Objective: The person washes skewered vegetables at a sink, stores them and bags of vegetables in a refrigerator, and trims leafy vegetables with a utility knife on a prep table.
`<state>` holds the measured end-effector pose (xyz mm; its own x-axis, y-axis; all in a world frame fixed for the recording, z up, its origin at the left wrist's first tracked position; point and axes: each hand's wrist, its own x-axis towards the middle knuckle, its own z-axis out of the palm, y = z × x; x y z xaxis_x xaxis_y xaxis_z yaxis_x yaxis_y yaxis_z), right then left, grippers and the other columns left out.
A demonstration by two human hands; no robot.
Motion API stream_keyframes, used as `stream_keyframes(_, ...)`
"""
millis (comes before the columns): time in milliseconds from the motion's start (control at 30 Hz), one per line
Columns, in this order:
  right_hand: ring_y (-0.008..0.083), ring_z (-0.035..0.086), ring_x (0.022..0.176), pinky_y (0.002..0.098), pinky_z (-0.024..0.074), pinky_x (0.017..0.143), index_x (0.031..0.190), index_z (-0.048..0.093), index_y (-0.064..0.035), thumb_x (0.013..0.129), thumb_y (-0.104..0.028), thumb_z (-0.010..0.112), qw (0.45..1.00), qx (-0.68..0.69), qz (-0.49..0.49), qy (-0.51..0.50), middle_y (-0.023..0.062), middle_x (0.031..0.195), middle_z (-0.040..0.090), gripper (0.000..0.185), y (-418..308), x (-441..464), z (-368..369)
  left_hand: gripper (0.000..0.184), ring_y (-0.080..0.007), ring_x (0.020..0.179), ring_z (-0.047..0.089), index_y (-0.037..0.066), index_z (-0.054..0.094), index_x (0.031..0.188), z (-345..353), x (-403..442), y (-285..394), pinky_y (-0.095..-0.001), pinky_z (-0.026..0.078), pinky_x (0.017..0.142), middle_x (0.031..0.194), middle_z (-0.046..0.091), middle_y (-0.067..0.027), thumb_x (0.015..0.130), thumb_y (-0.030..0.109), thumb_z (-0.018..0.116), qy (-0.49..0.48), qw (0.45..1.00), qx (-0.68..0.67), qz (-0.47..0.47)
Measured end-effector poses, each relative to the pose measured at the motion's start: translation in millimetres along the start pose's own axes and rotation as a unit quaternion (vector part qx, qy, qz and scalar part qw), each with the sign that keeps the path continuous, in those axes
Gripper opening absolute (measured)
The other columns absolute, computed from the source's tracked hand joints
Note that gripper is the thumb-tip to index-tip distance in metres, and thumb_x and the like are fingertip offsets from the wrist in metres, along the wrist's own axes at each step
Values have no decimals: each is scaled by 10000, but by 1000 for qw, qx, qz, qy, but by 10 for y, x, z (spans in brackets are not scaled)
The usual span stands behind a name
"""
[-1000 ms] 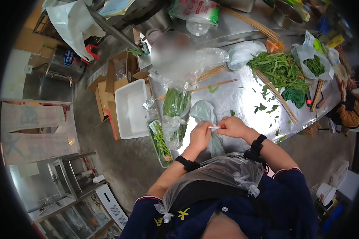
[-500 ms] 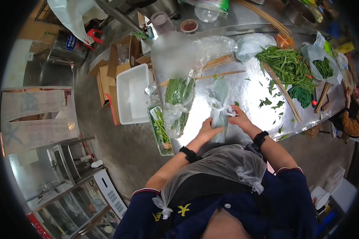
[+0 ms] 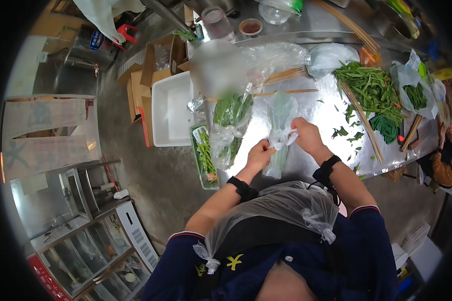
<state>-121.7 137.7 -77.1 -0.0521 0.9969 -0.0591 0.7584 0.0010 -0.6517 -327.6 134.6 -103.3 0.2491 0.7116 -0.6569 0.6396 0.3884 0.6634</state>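
Observation:
A pale green, see-through plastic bag (image 3: 281, 110) lies on the metal table in front of me, gathered at its middle by a white knotted strip (image 3: 282, 136). My left hand (image 3: 259, 155) is closed in a pinch on the strip's left end. On the other side my right hand (image 3: 307, 134) pinches the right end, fingers together. What the bag holds is hard to make out. Left of it lies a clear bag of leafy greens (image 3: 231, 113), beside a green tray of cut stems (image 3: 204, 155).
Wooden skewers (image 3: 364, 123) lie by a heap of loose green leaves (image 3: 369, 88) on the right. A white plastic bin (image 3: 172, 110) stands to the left near cardboard boxes (image 3: 148, 75). A person's arm (image 3: 444, 138) shows at the far right.
Both hands have closed from a looser, more spread pose into pinches on the white strip. My right hand has moved up slightly. The view has shifted a little.

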Motion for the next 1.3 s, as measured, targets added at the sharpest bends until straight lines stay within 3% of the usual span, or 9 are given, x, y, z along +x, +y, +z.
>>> stream_keyframes(200,310,582,654,389,465,591,905,470,-68,776,-102,562,950,104,138,261,143,777,579,162,350,160,211,226,-93,585,478,28,519,825,3,-94,20,-288,542,578,738,508,-15,897,239,482,-66,928,-366,-12)
stream_keyframes(333,263,600,858,428,498,780,1131,448,-84,882,-227,407,543,721,395,170,131,962,592,290,828,172,147,235,-208,727,597,-16,465,999,-76,-55,-109,-355,555,694,891,572,-119,915,197,411,41,848,-516,-115)
stream_keyframes(467,240,533,1018,434,450,830,1261,350,-128,867,-324,435,610,685,395,47,94,1108,540,448,546,41,8,320,-252,883,582,-17,383,1155,-41,45,-221,-394,552,733,1063,516,-171,899,173,407,-7,821,-551,-147)
stream_keyframes(667,213,548,917,369,467,796,1282,320,-112,803,-259,578,717,564,404,67,89,1033,541,564,274,73,-90,609,-344,911,566,19,357,1229,54,105,47,-368,431,824,1067,531,-210,741,281,611,162,983,-70,53)
stream_keyframes(800,187,566,819,343,478,797,974,507,9,865,-160,493,339,916,192,-90,71,804,571,201,515,217,-167,423,-285,841,602,16,586,999,-4,194,199,-354,446,764,790,632,-106,801,388,551,93,995,36,27)
stream_keyframes(867,161,557,778,316,470,773,980,509,-9,843,-142,510,414,886,166,125,65,818,569,190,310,332,-577,415,-277,911,586,-16,554,1040,1,353,-82,-375,442,789,1004,618,-130,885,355,452,56,947,-307,-77)
stream_keyframes(967,117,550,737,247,448,741,963,548,-53,818,-198,531,844,507,166,51,9,748,556,206,335,297,-612,480,-294,1020,537,-26,440,1188,-201,94,209,-380,408,902,1164,535,-137,934,371,353,-83,777,-604,-155)
stream_keyframes(1067,116,556,715,242,452,676,950,537,-54,697,-485,657,874,313,341,-147,13,767,580,515,81,-59,-148,513,-289,1112,478,-20,357,1270,-235,-59,399,-395,341,991,1240,472,-145,945,374,309,-188,682,-695,-124)
stream_keyframes(1300,110,543,644,234,468,608,926,557,-32,828,-139,541,839,461,289,-21,28,760,576,145,374,-107,34,500,-207,1041,520,-2,483,1137,-623,-419,624,-332,396,916,1088,552,-123,787,323,630,-241,765,-594,60)
